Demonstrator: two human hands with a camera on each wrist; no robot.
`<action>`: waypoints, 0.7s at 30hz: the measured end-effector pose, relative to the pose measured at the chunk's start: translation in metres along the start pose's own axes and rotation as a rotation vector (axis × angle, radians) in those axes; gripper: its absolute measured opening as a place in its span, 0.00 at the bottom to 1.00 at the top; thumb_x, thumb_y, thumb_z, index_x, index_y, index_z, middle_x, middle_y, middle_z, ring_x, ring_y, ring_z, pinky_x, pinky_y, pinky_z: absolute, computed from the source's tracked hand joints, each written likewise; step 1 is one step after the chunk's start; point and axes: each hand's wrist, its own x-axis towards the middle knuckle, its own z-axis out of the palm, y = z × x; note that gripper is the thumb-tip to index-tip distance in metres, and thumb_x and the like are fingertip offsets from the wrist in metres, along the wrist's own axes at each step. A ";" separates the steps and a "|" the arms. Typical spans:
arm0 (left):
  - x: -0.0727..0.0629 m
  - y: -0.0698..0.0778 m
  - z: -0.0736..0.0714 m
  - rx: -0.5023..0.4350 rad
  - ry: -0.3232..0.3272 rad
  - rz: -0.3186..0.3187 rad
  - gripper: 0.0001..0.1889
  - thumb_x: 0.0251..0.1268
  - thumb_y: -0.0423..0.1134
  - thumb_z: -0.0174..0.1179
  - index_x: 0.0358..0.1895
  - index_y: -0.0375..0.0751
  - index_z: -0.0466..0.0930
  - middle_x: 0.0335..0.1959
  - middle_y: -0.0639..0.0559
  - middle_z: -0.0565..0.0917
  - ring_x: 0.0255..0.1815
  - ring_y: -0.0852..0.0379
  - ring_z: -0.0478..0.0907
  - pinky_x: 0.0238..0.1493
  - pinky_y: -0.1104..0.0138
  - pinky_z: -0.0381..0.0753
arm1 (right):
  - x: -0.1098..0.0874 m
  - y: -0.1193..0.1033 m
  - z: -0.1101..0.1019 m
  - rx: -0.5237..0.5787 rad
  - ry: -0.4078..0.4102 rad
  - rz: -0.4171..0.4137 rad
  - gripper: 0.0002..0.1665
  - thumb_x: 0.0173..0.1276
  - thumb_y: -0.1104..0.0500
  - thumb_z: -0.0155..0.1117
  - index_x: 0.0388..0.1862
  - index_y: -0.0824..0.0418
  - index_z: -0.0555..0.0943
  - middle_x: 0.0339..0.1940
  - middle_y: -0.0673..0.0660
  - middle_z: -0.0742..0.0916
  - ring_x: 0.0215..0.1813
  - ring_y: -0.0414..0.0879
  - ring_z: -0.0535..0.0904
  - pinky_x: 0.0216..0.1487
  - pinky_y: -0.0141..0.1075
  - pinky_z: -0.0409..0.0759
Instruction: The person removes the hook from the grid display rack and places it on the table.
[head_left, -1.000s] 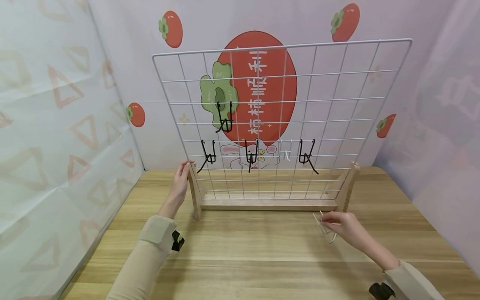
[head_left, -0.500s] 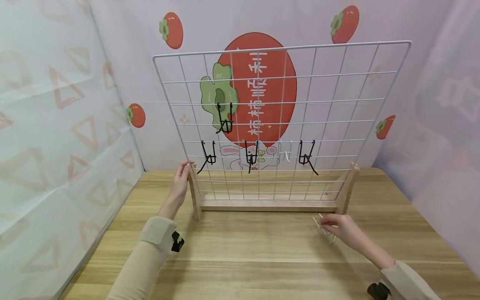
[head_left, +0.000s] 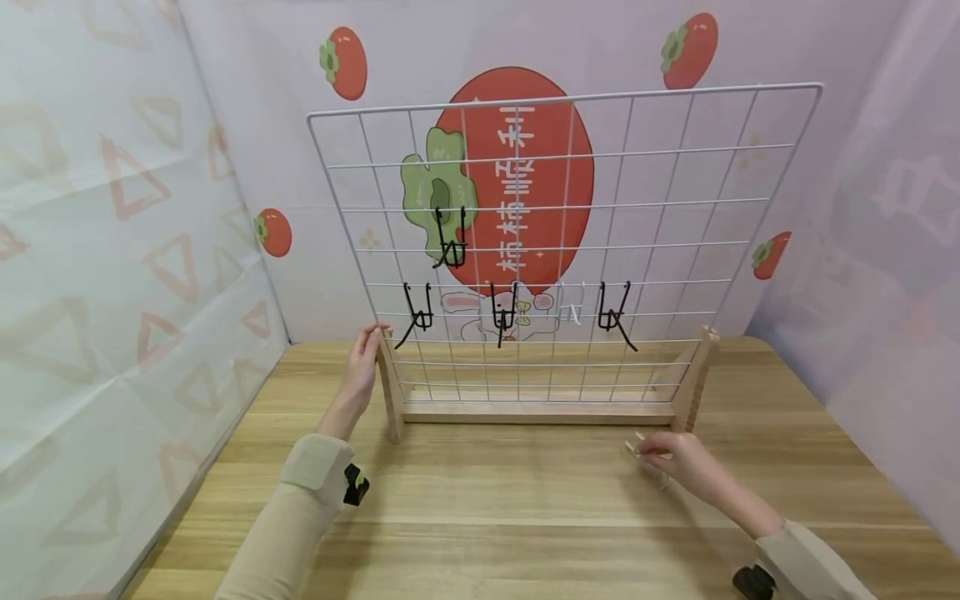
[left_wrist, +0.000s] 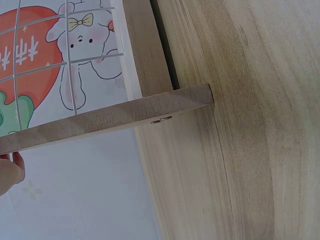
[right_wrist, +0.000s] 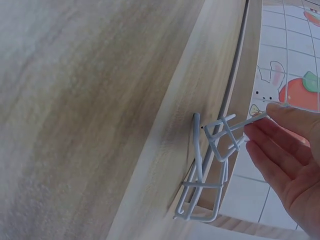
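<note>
A white wire grid (head_left: 562, 100) stands in a wooden stand (head_left: 540, 413) on the table. My left hand (head_left: 362, 362) grips the top of the stand's left upright (left_wrist: 100, 117), thumb and fingertips at its end. In front of the stand's right end, my right hand (head_left: 681, 460) pinches a white wire hook (right_wrist: 245, 123) by one prong between thumb and fingers, low over the table. A second white wire hook (right_wrist: 198, 150) shows just beside it in the right wrist view; whether they touch I cannot tell. In the head view both white hooks are faint and partly hidden by the hand.
Several black hooks (head_left: 615, 319) hang on the grid, most in one row and one higher at the left. A white hook (head_left: 573, 312) hangs in that row. Behind the wood-grain table (head_left: 510, 517) rises a printed backdrop (head_left: 600, 50); another sheet (head_left: 90, 333) stands left.
My right hand has sunk slightly toward the table with the white hook, whose ends now show less past the fingers. The left hand stays on the upright.
</note>
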 end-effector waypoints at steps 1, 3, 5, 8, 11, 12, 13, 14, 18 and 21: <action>0.000 0.000 0.000 0.000 0.000 0.003 0.09 0.69 0.47 0.39 0.44 0.53 0.66 0.40 0.62 0.72 0.51 0.61 0.61 0.55 0.64 0.54 | 0.000 0.000 0.001 0.001 -0.006 0.005 0.08 0.47 0.73 0.64 0.29 0.66 0.80 0.28 0.57 0.84 0.30 0.46 0.80 0.30 0.33 0.77; 0.000 0.000 0.000 -0.002 0.002 0.009 0.10 0.70 0.47 0.38 0.45 0.50 0.66 0.42 0.59 0.72 0.51 0.61 0.62 0.55 0.64 0.55 | 0.000 0.001 0.002 0.005 -0.017 0.015 0.08 0.48 0.73 0.64 0.29 0.65 0.80 0.28 0.57 0.84 0.30 0.45 0.80 0.30 0.33 0.77; 0.000 0.000 0.000 -0.003 0.002 0.011 0.11 0.70 0.47 0.38 0.46 0.48 0.66 0.45 0.53 0.71 0.51 0.61 0.62 0.55 0.64 0.54 | 0.000 0.001 0.003 0.008 -0.027 0.031 0.07 0.49 0.72 0.64 0.29 0.65 0.80 0.28 0.56 0.84 0.31 0.46 0.80 0.30 0.33 0.77; 0.000 0.000 0.000 0.000 -0.002 0.015 0.10 0.70 0.47 0.39 0.46 0.49 0.66 0.47 0.47 0.70 0.52 0.61 0.61 0.55 0.65 0.55 | -0.001 0.000 0.004 0.005 -0.023 0.037 0.07 0.48 0.72 0.64 0.28 0.65 0.80 0.28 0.56 0.84 0.31 0.46 0.79 0.30 0.33 0.77; 0.000 0.000 0.001 -0.001 0.003 0.012 0.10 0.70 0.46 0.39 0.45 0.49 0.67 0.46 0.49 0.71 0.51 0.60 0.62 0.53 0.65 0.56 | -0.001 -0.002 0.005 -0.013 -0.011 0.018 0.07 0.47 0.72 0.64 0.27 0.65 0.80 0.27 0.56 0.84 0.30 0.46 0.79 0.30 0.33 0.77; 0.000 0.001 0.001 -0.002 0.002 0.011 0.10 0.70 0.46 0.38 0.45 0.48 0.67 0.45 0.51 0.71 0.51 0.60 0.61 0.53 0.65 0.56 | -0.001 -0.003 0.006 -0.023 -0.008 0.013 0.07 0.47 0.72 0.65 0.27 0.64 0.80 0.27 0.55 0.83 0.30 0.46 0.79 0.30 0.33 0.77; 0.000 0.001 0.001 -0.006 0.006 0.009 0.11 0.70 0.45 0.38 0.46 0.47 0.66 0.44 0.53 0.71 0.50 0.60 0.62 0.52 0.66 0.56 | -0.001 -0.003 0.007 -0.029 -0.007 0.007 0.07 0.47 0.72 0.65 0.27 0.64 0.80 0.27 0.55 0.83 0.31 0.46 0.79 0.31 0.34 0.77; 0.000 0.001 0.001 -0.008 0.006 0.007 0.11 0.70 0.45 0.38 0.46 0.45 0.66 0.42 0.55 0.71 0.50 0.60 0.62 0.52 0.66 0.56 | -0.001 -0.004 0.008 -0.033 -0.008 0.002 0.07 0.47 0.72 0.65 0.27 0.64 0.80 0.27 0.55 0.83 0.31 0.47 0.79 0.31 0.35 0.77; 0.000 0.003 0.001 -0.020 -0.002 -0.009 0.14 0.71 0.42 0.36 0.50 0.37 0.63 0.39 0.62 0.72 0.50 0.59 0.61 0.53 0.66 0.56 | -0.002 -0.004 0.011 -0.029 -0.016 -0.019 0.06 0.47 0.71 0.65 0.26 0.64 0.80 0.28 0.55 0.82 0.32 0.49 0.79 0.33 0.36 0.78; -0.001 0.006 0.002 -0.030 -0.007 -0.017 0.14 0.72 0.40 0.35 0.51 0.34 0.61 0.36 0.64 0.72 0.51 0.54 0.60 0.52 0.66 0.57 | -0.002 -0.004 0.014 -0.013 -0.011 -0.058 0.07 0.46 0.72 0.65 0.26 0.65 0.81 0.27 0.54 0.81 0.31 0.48 0.79 0.33 0.36 0.78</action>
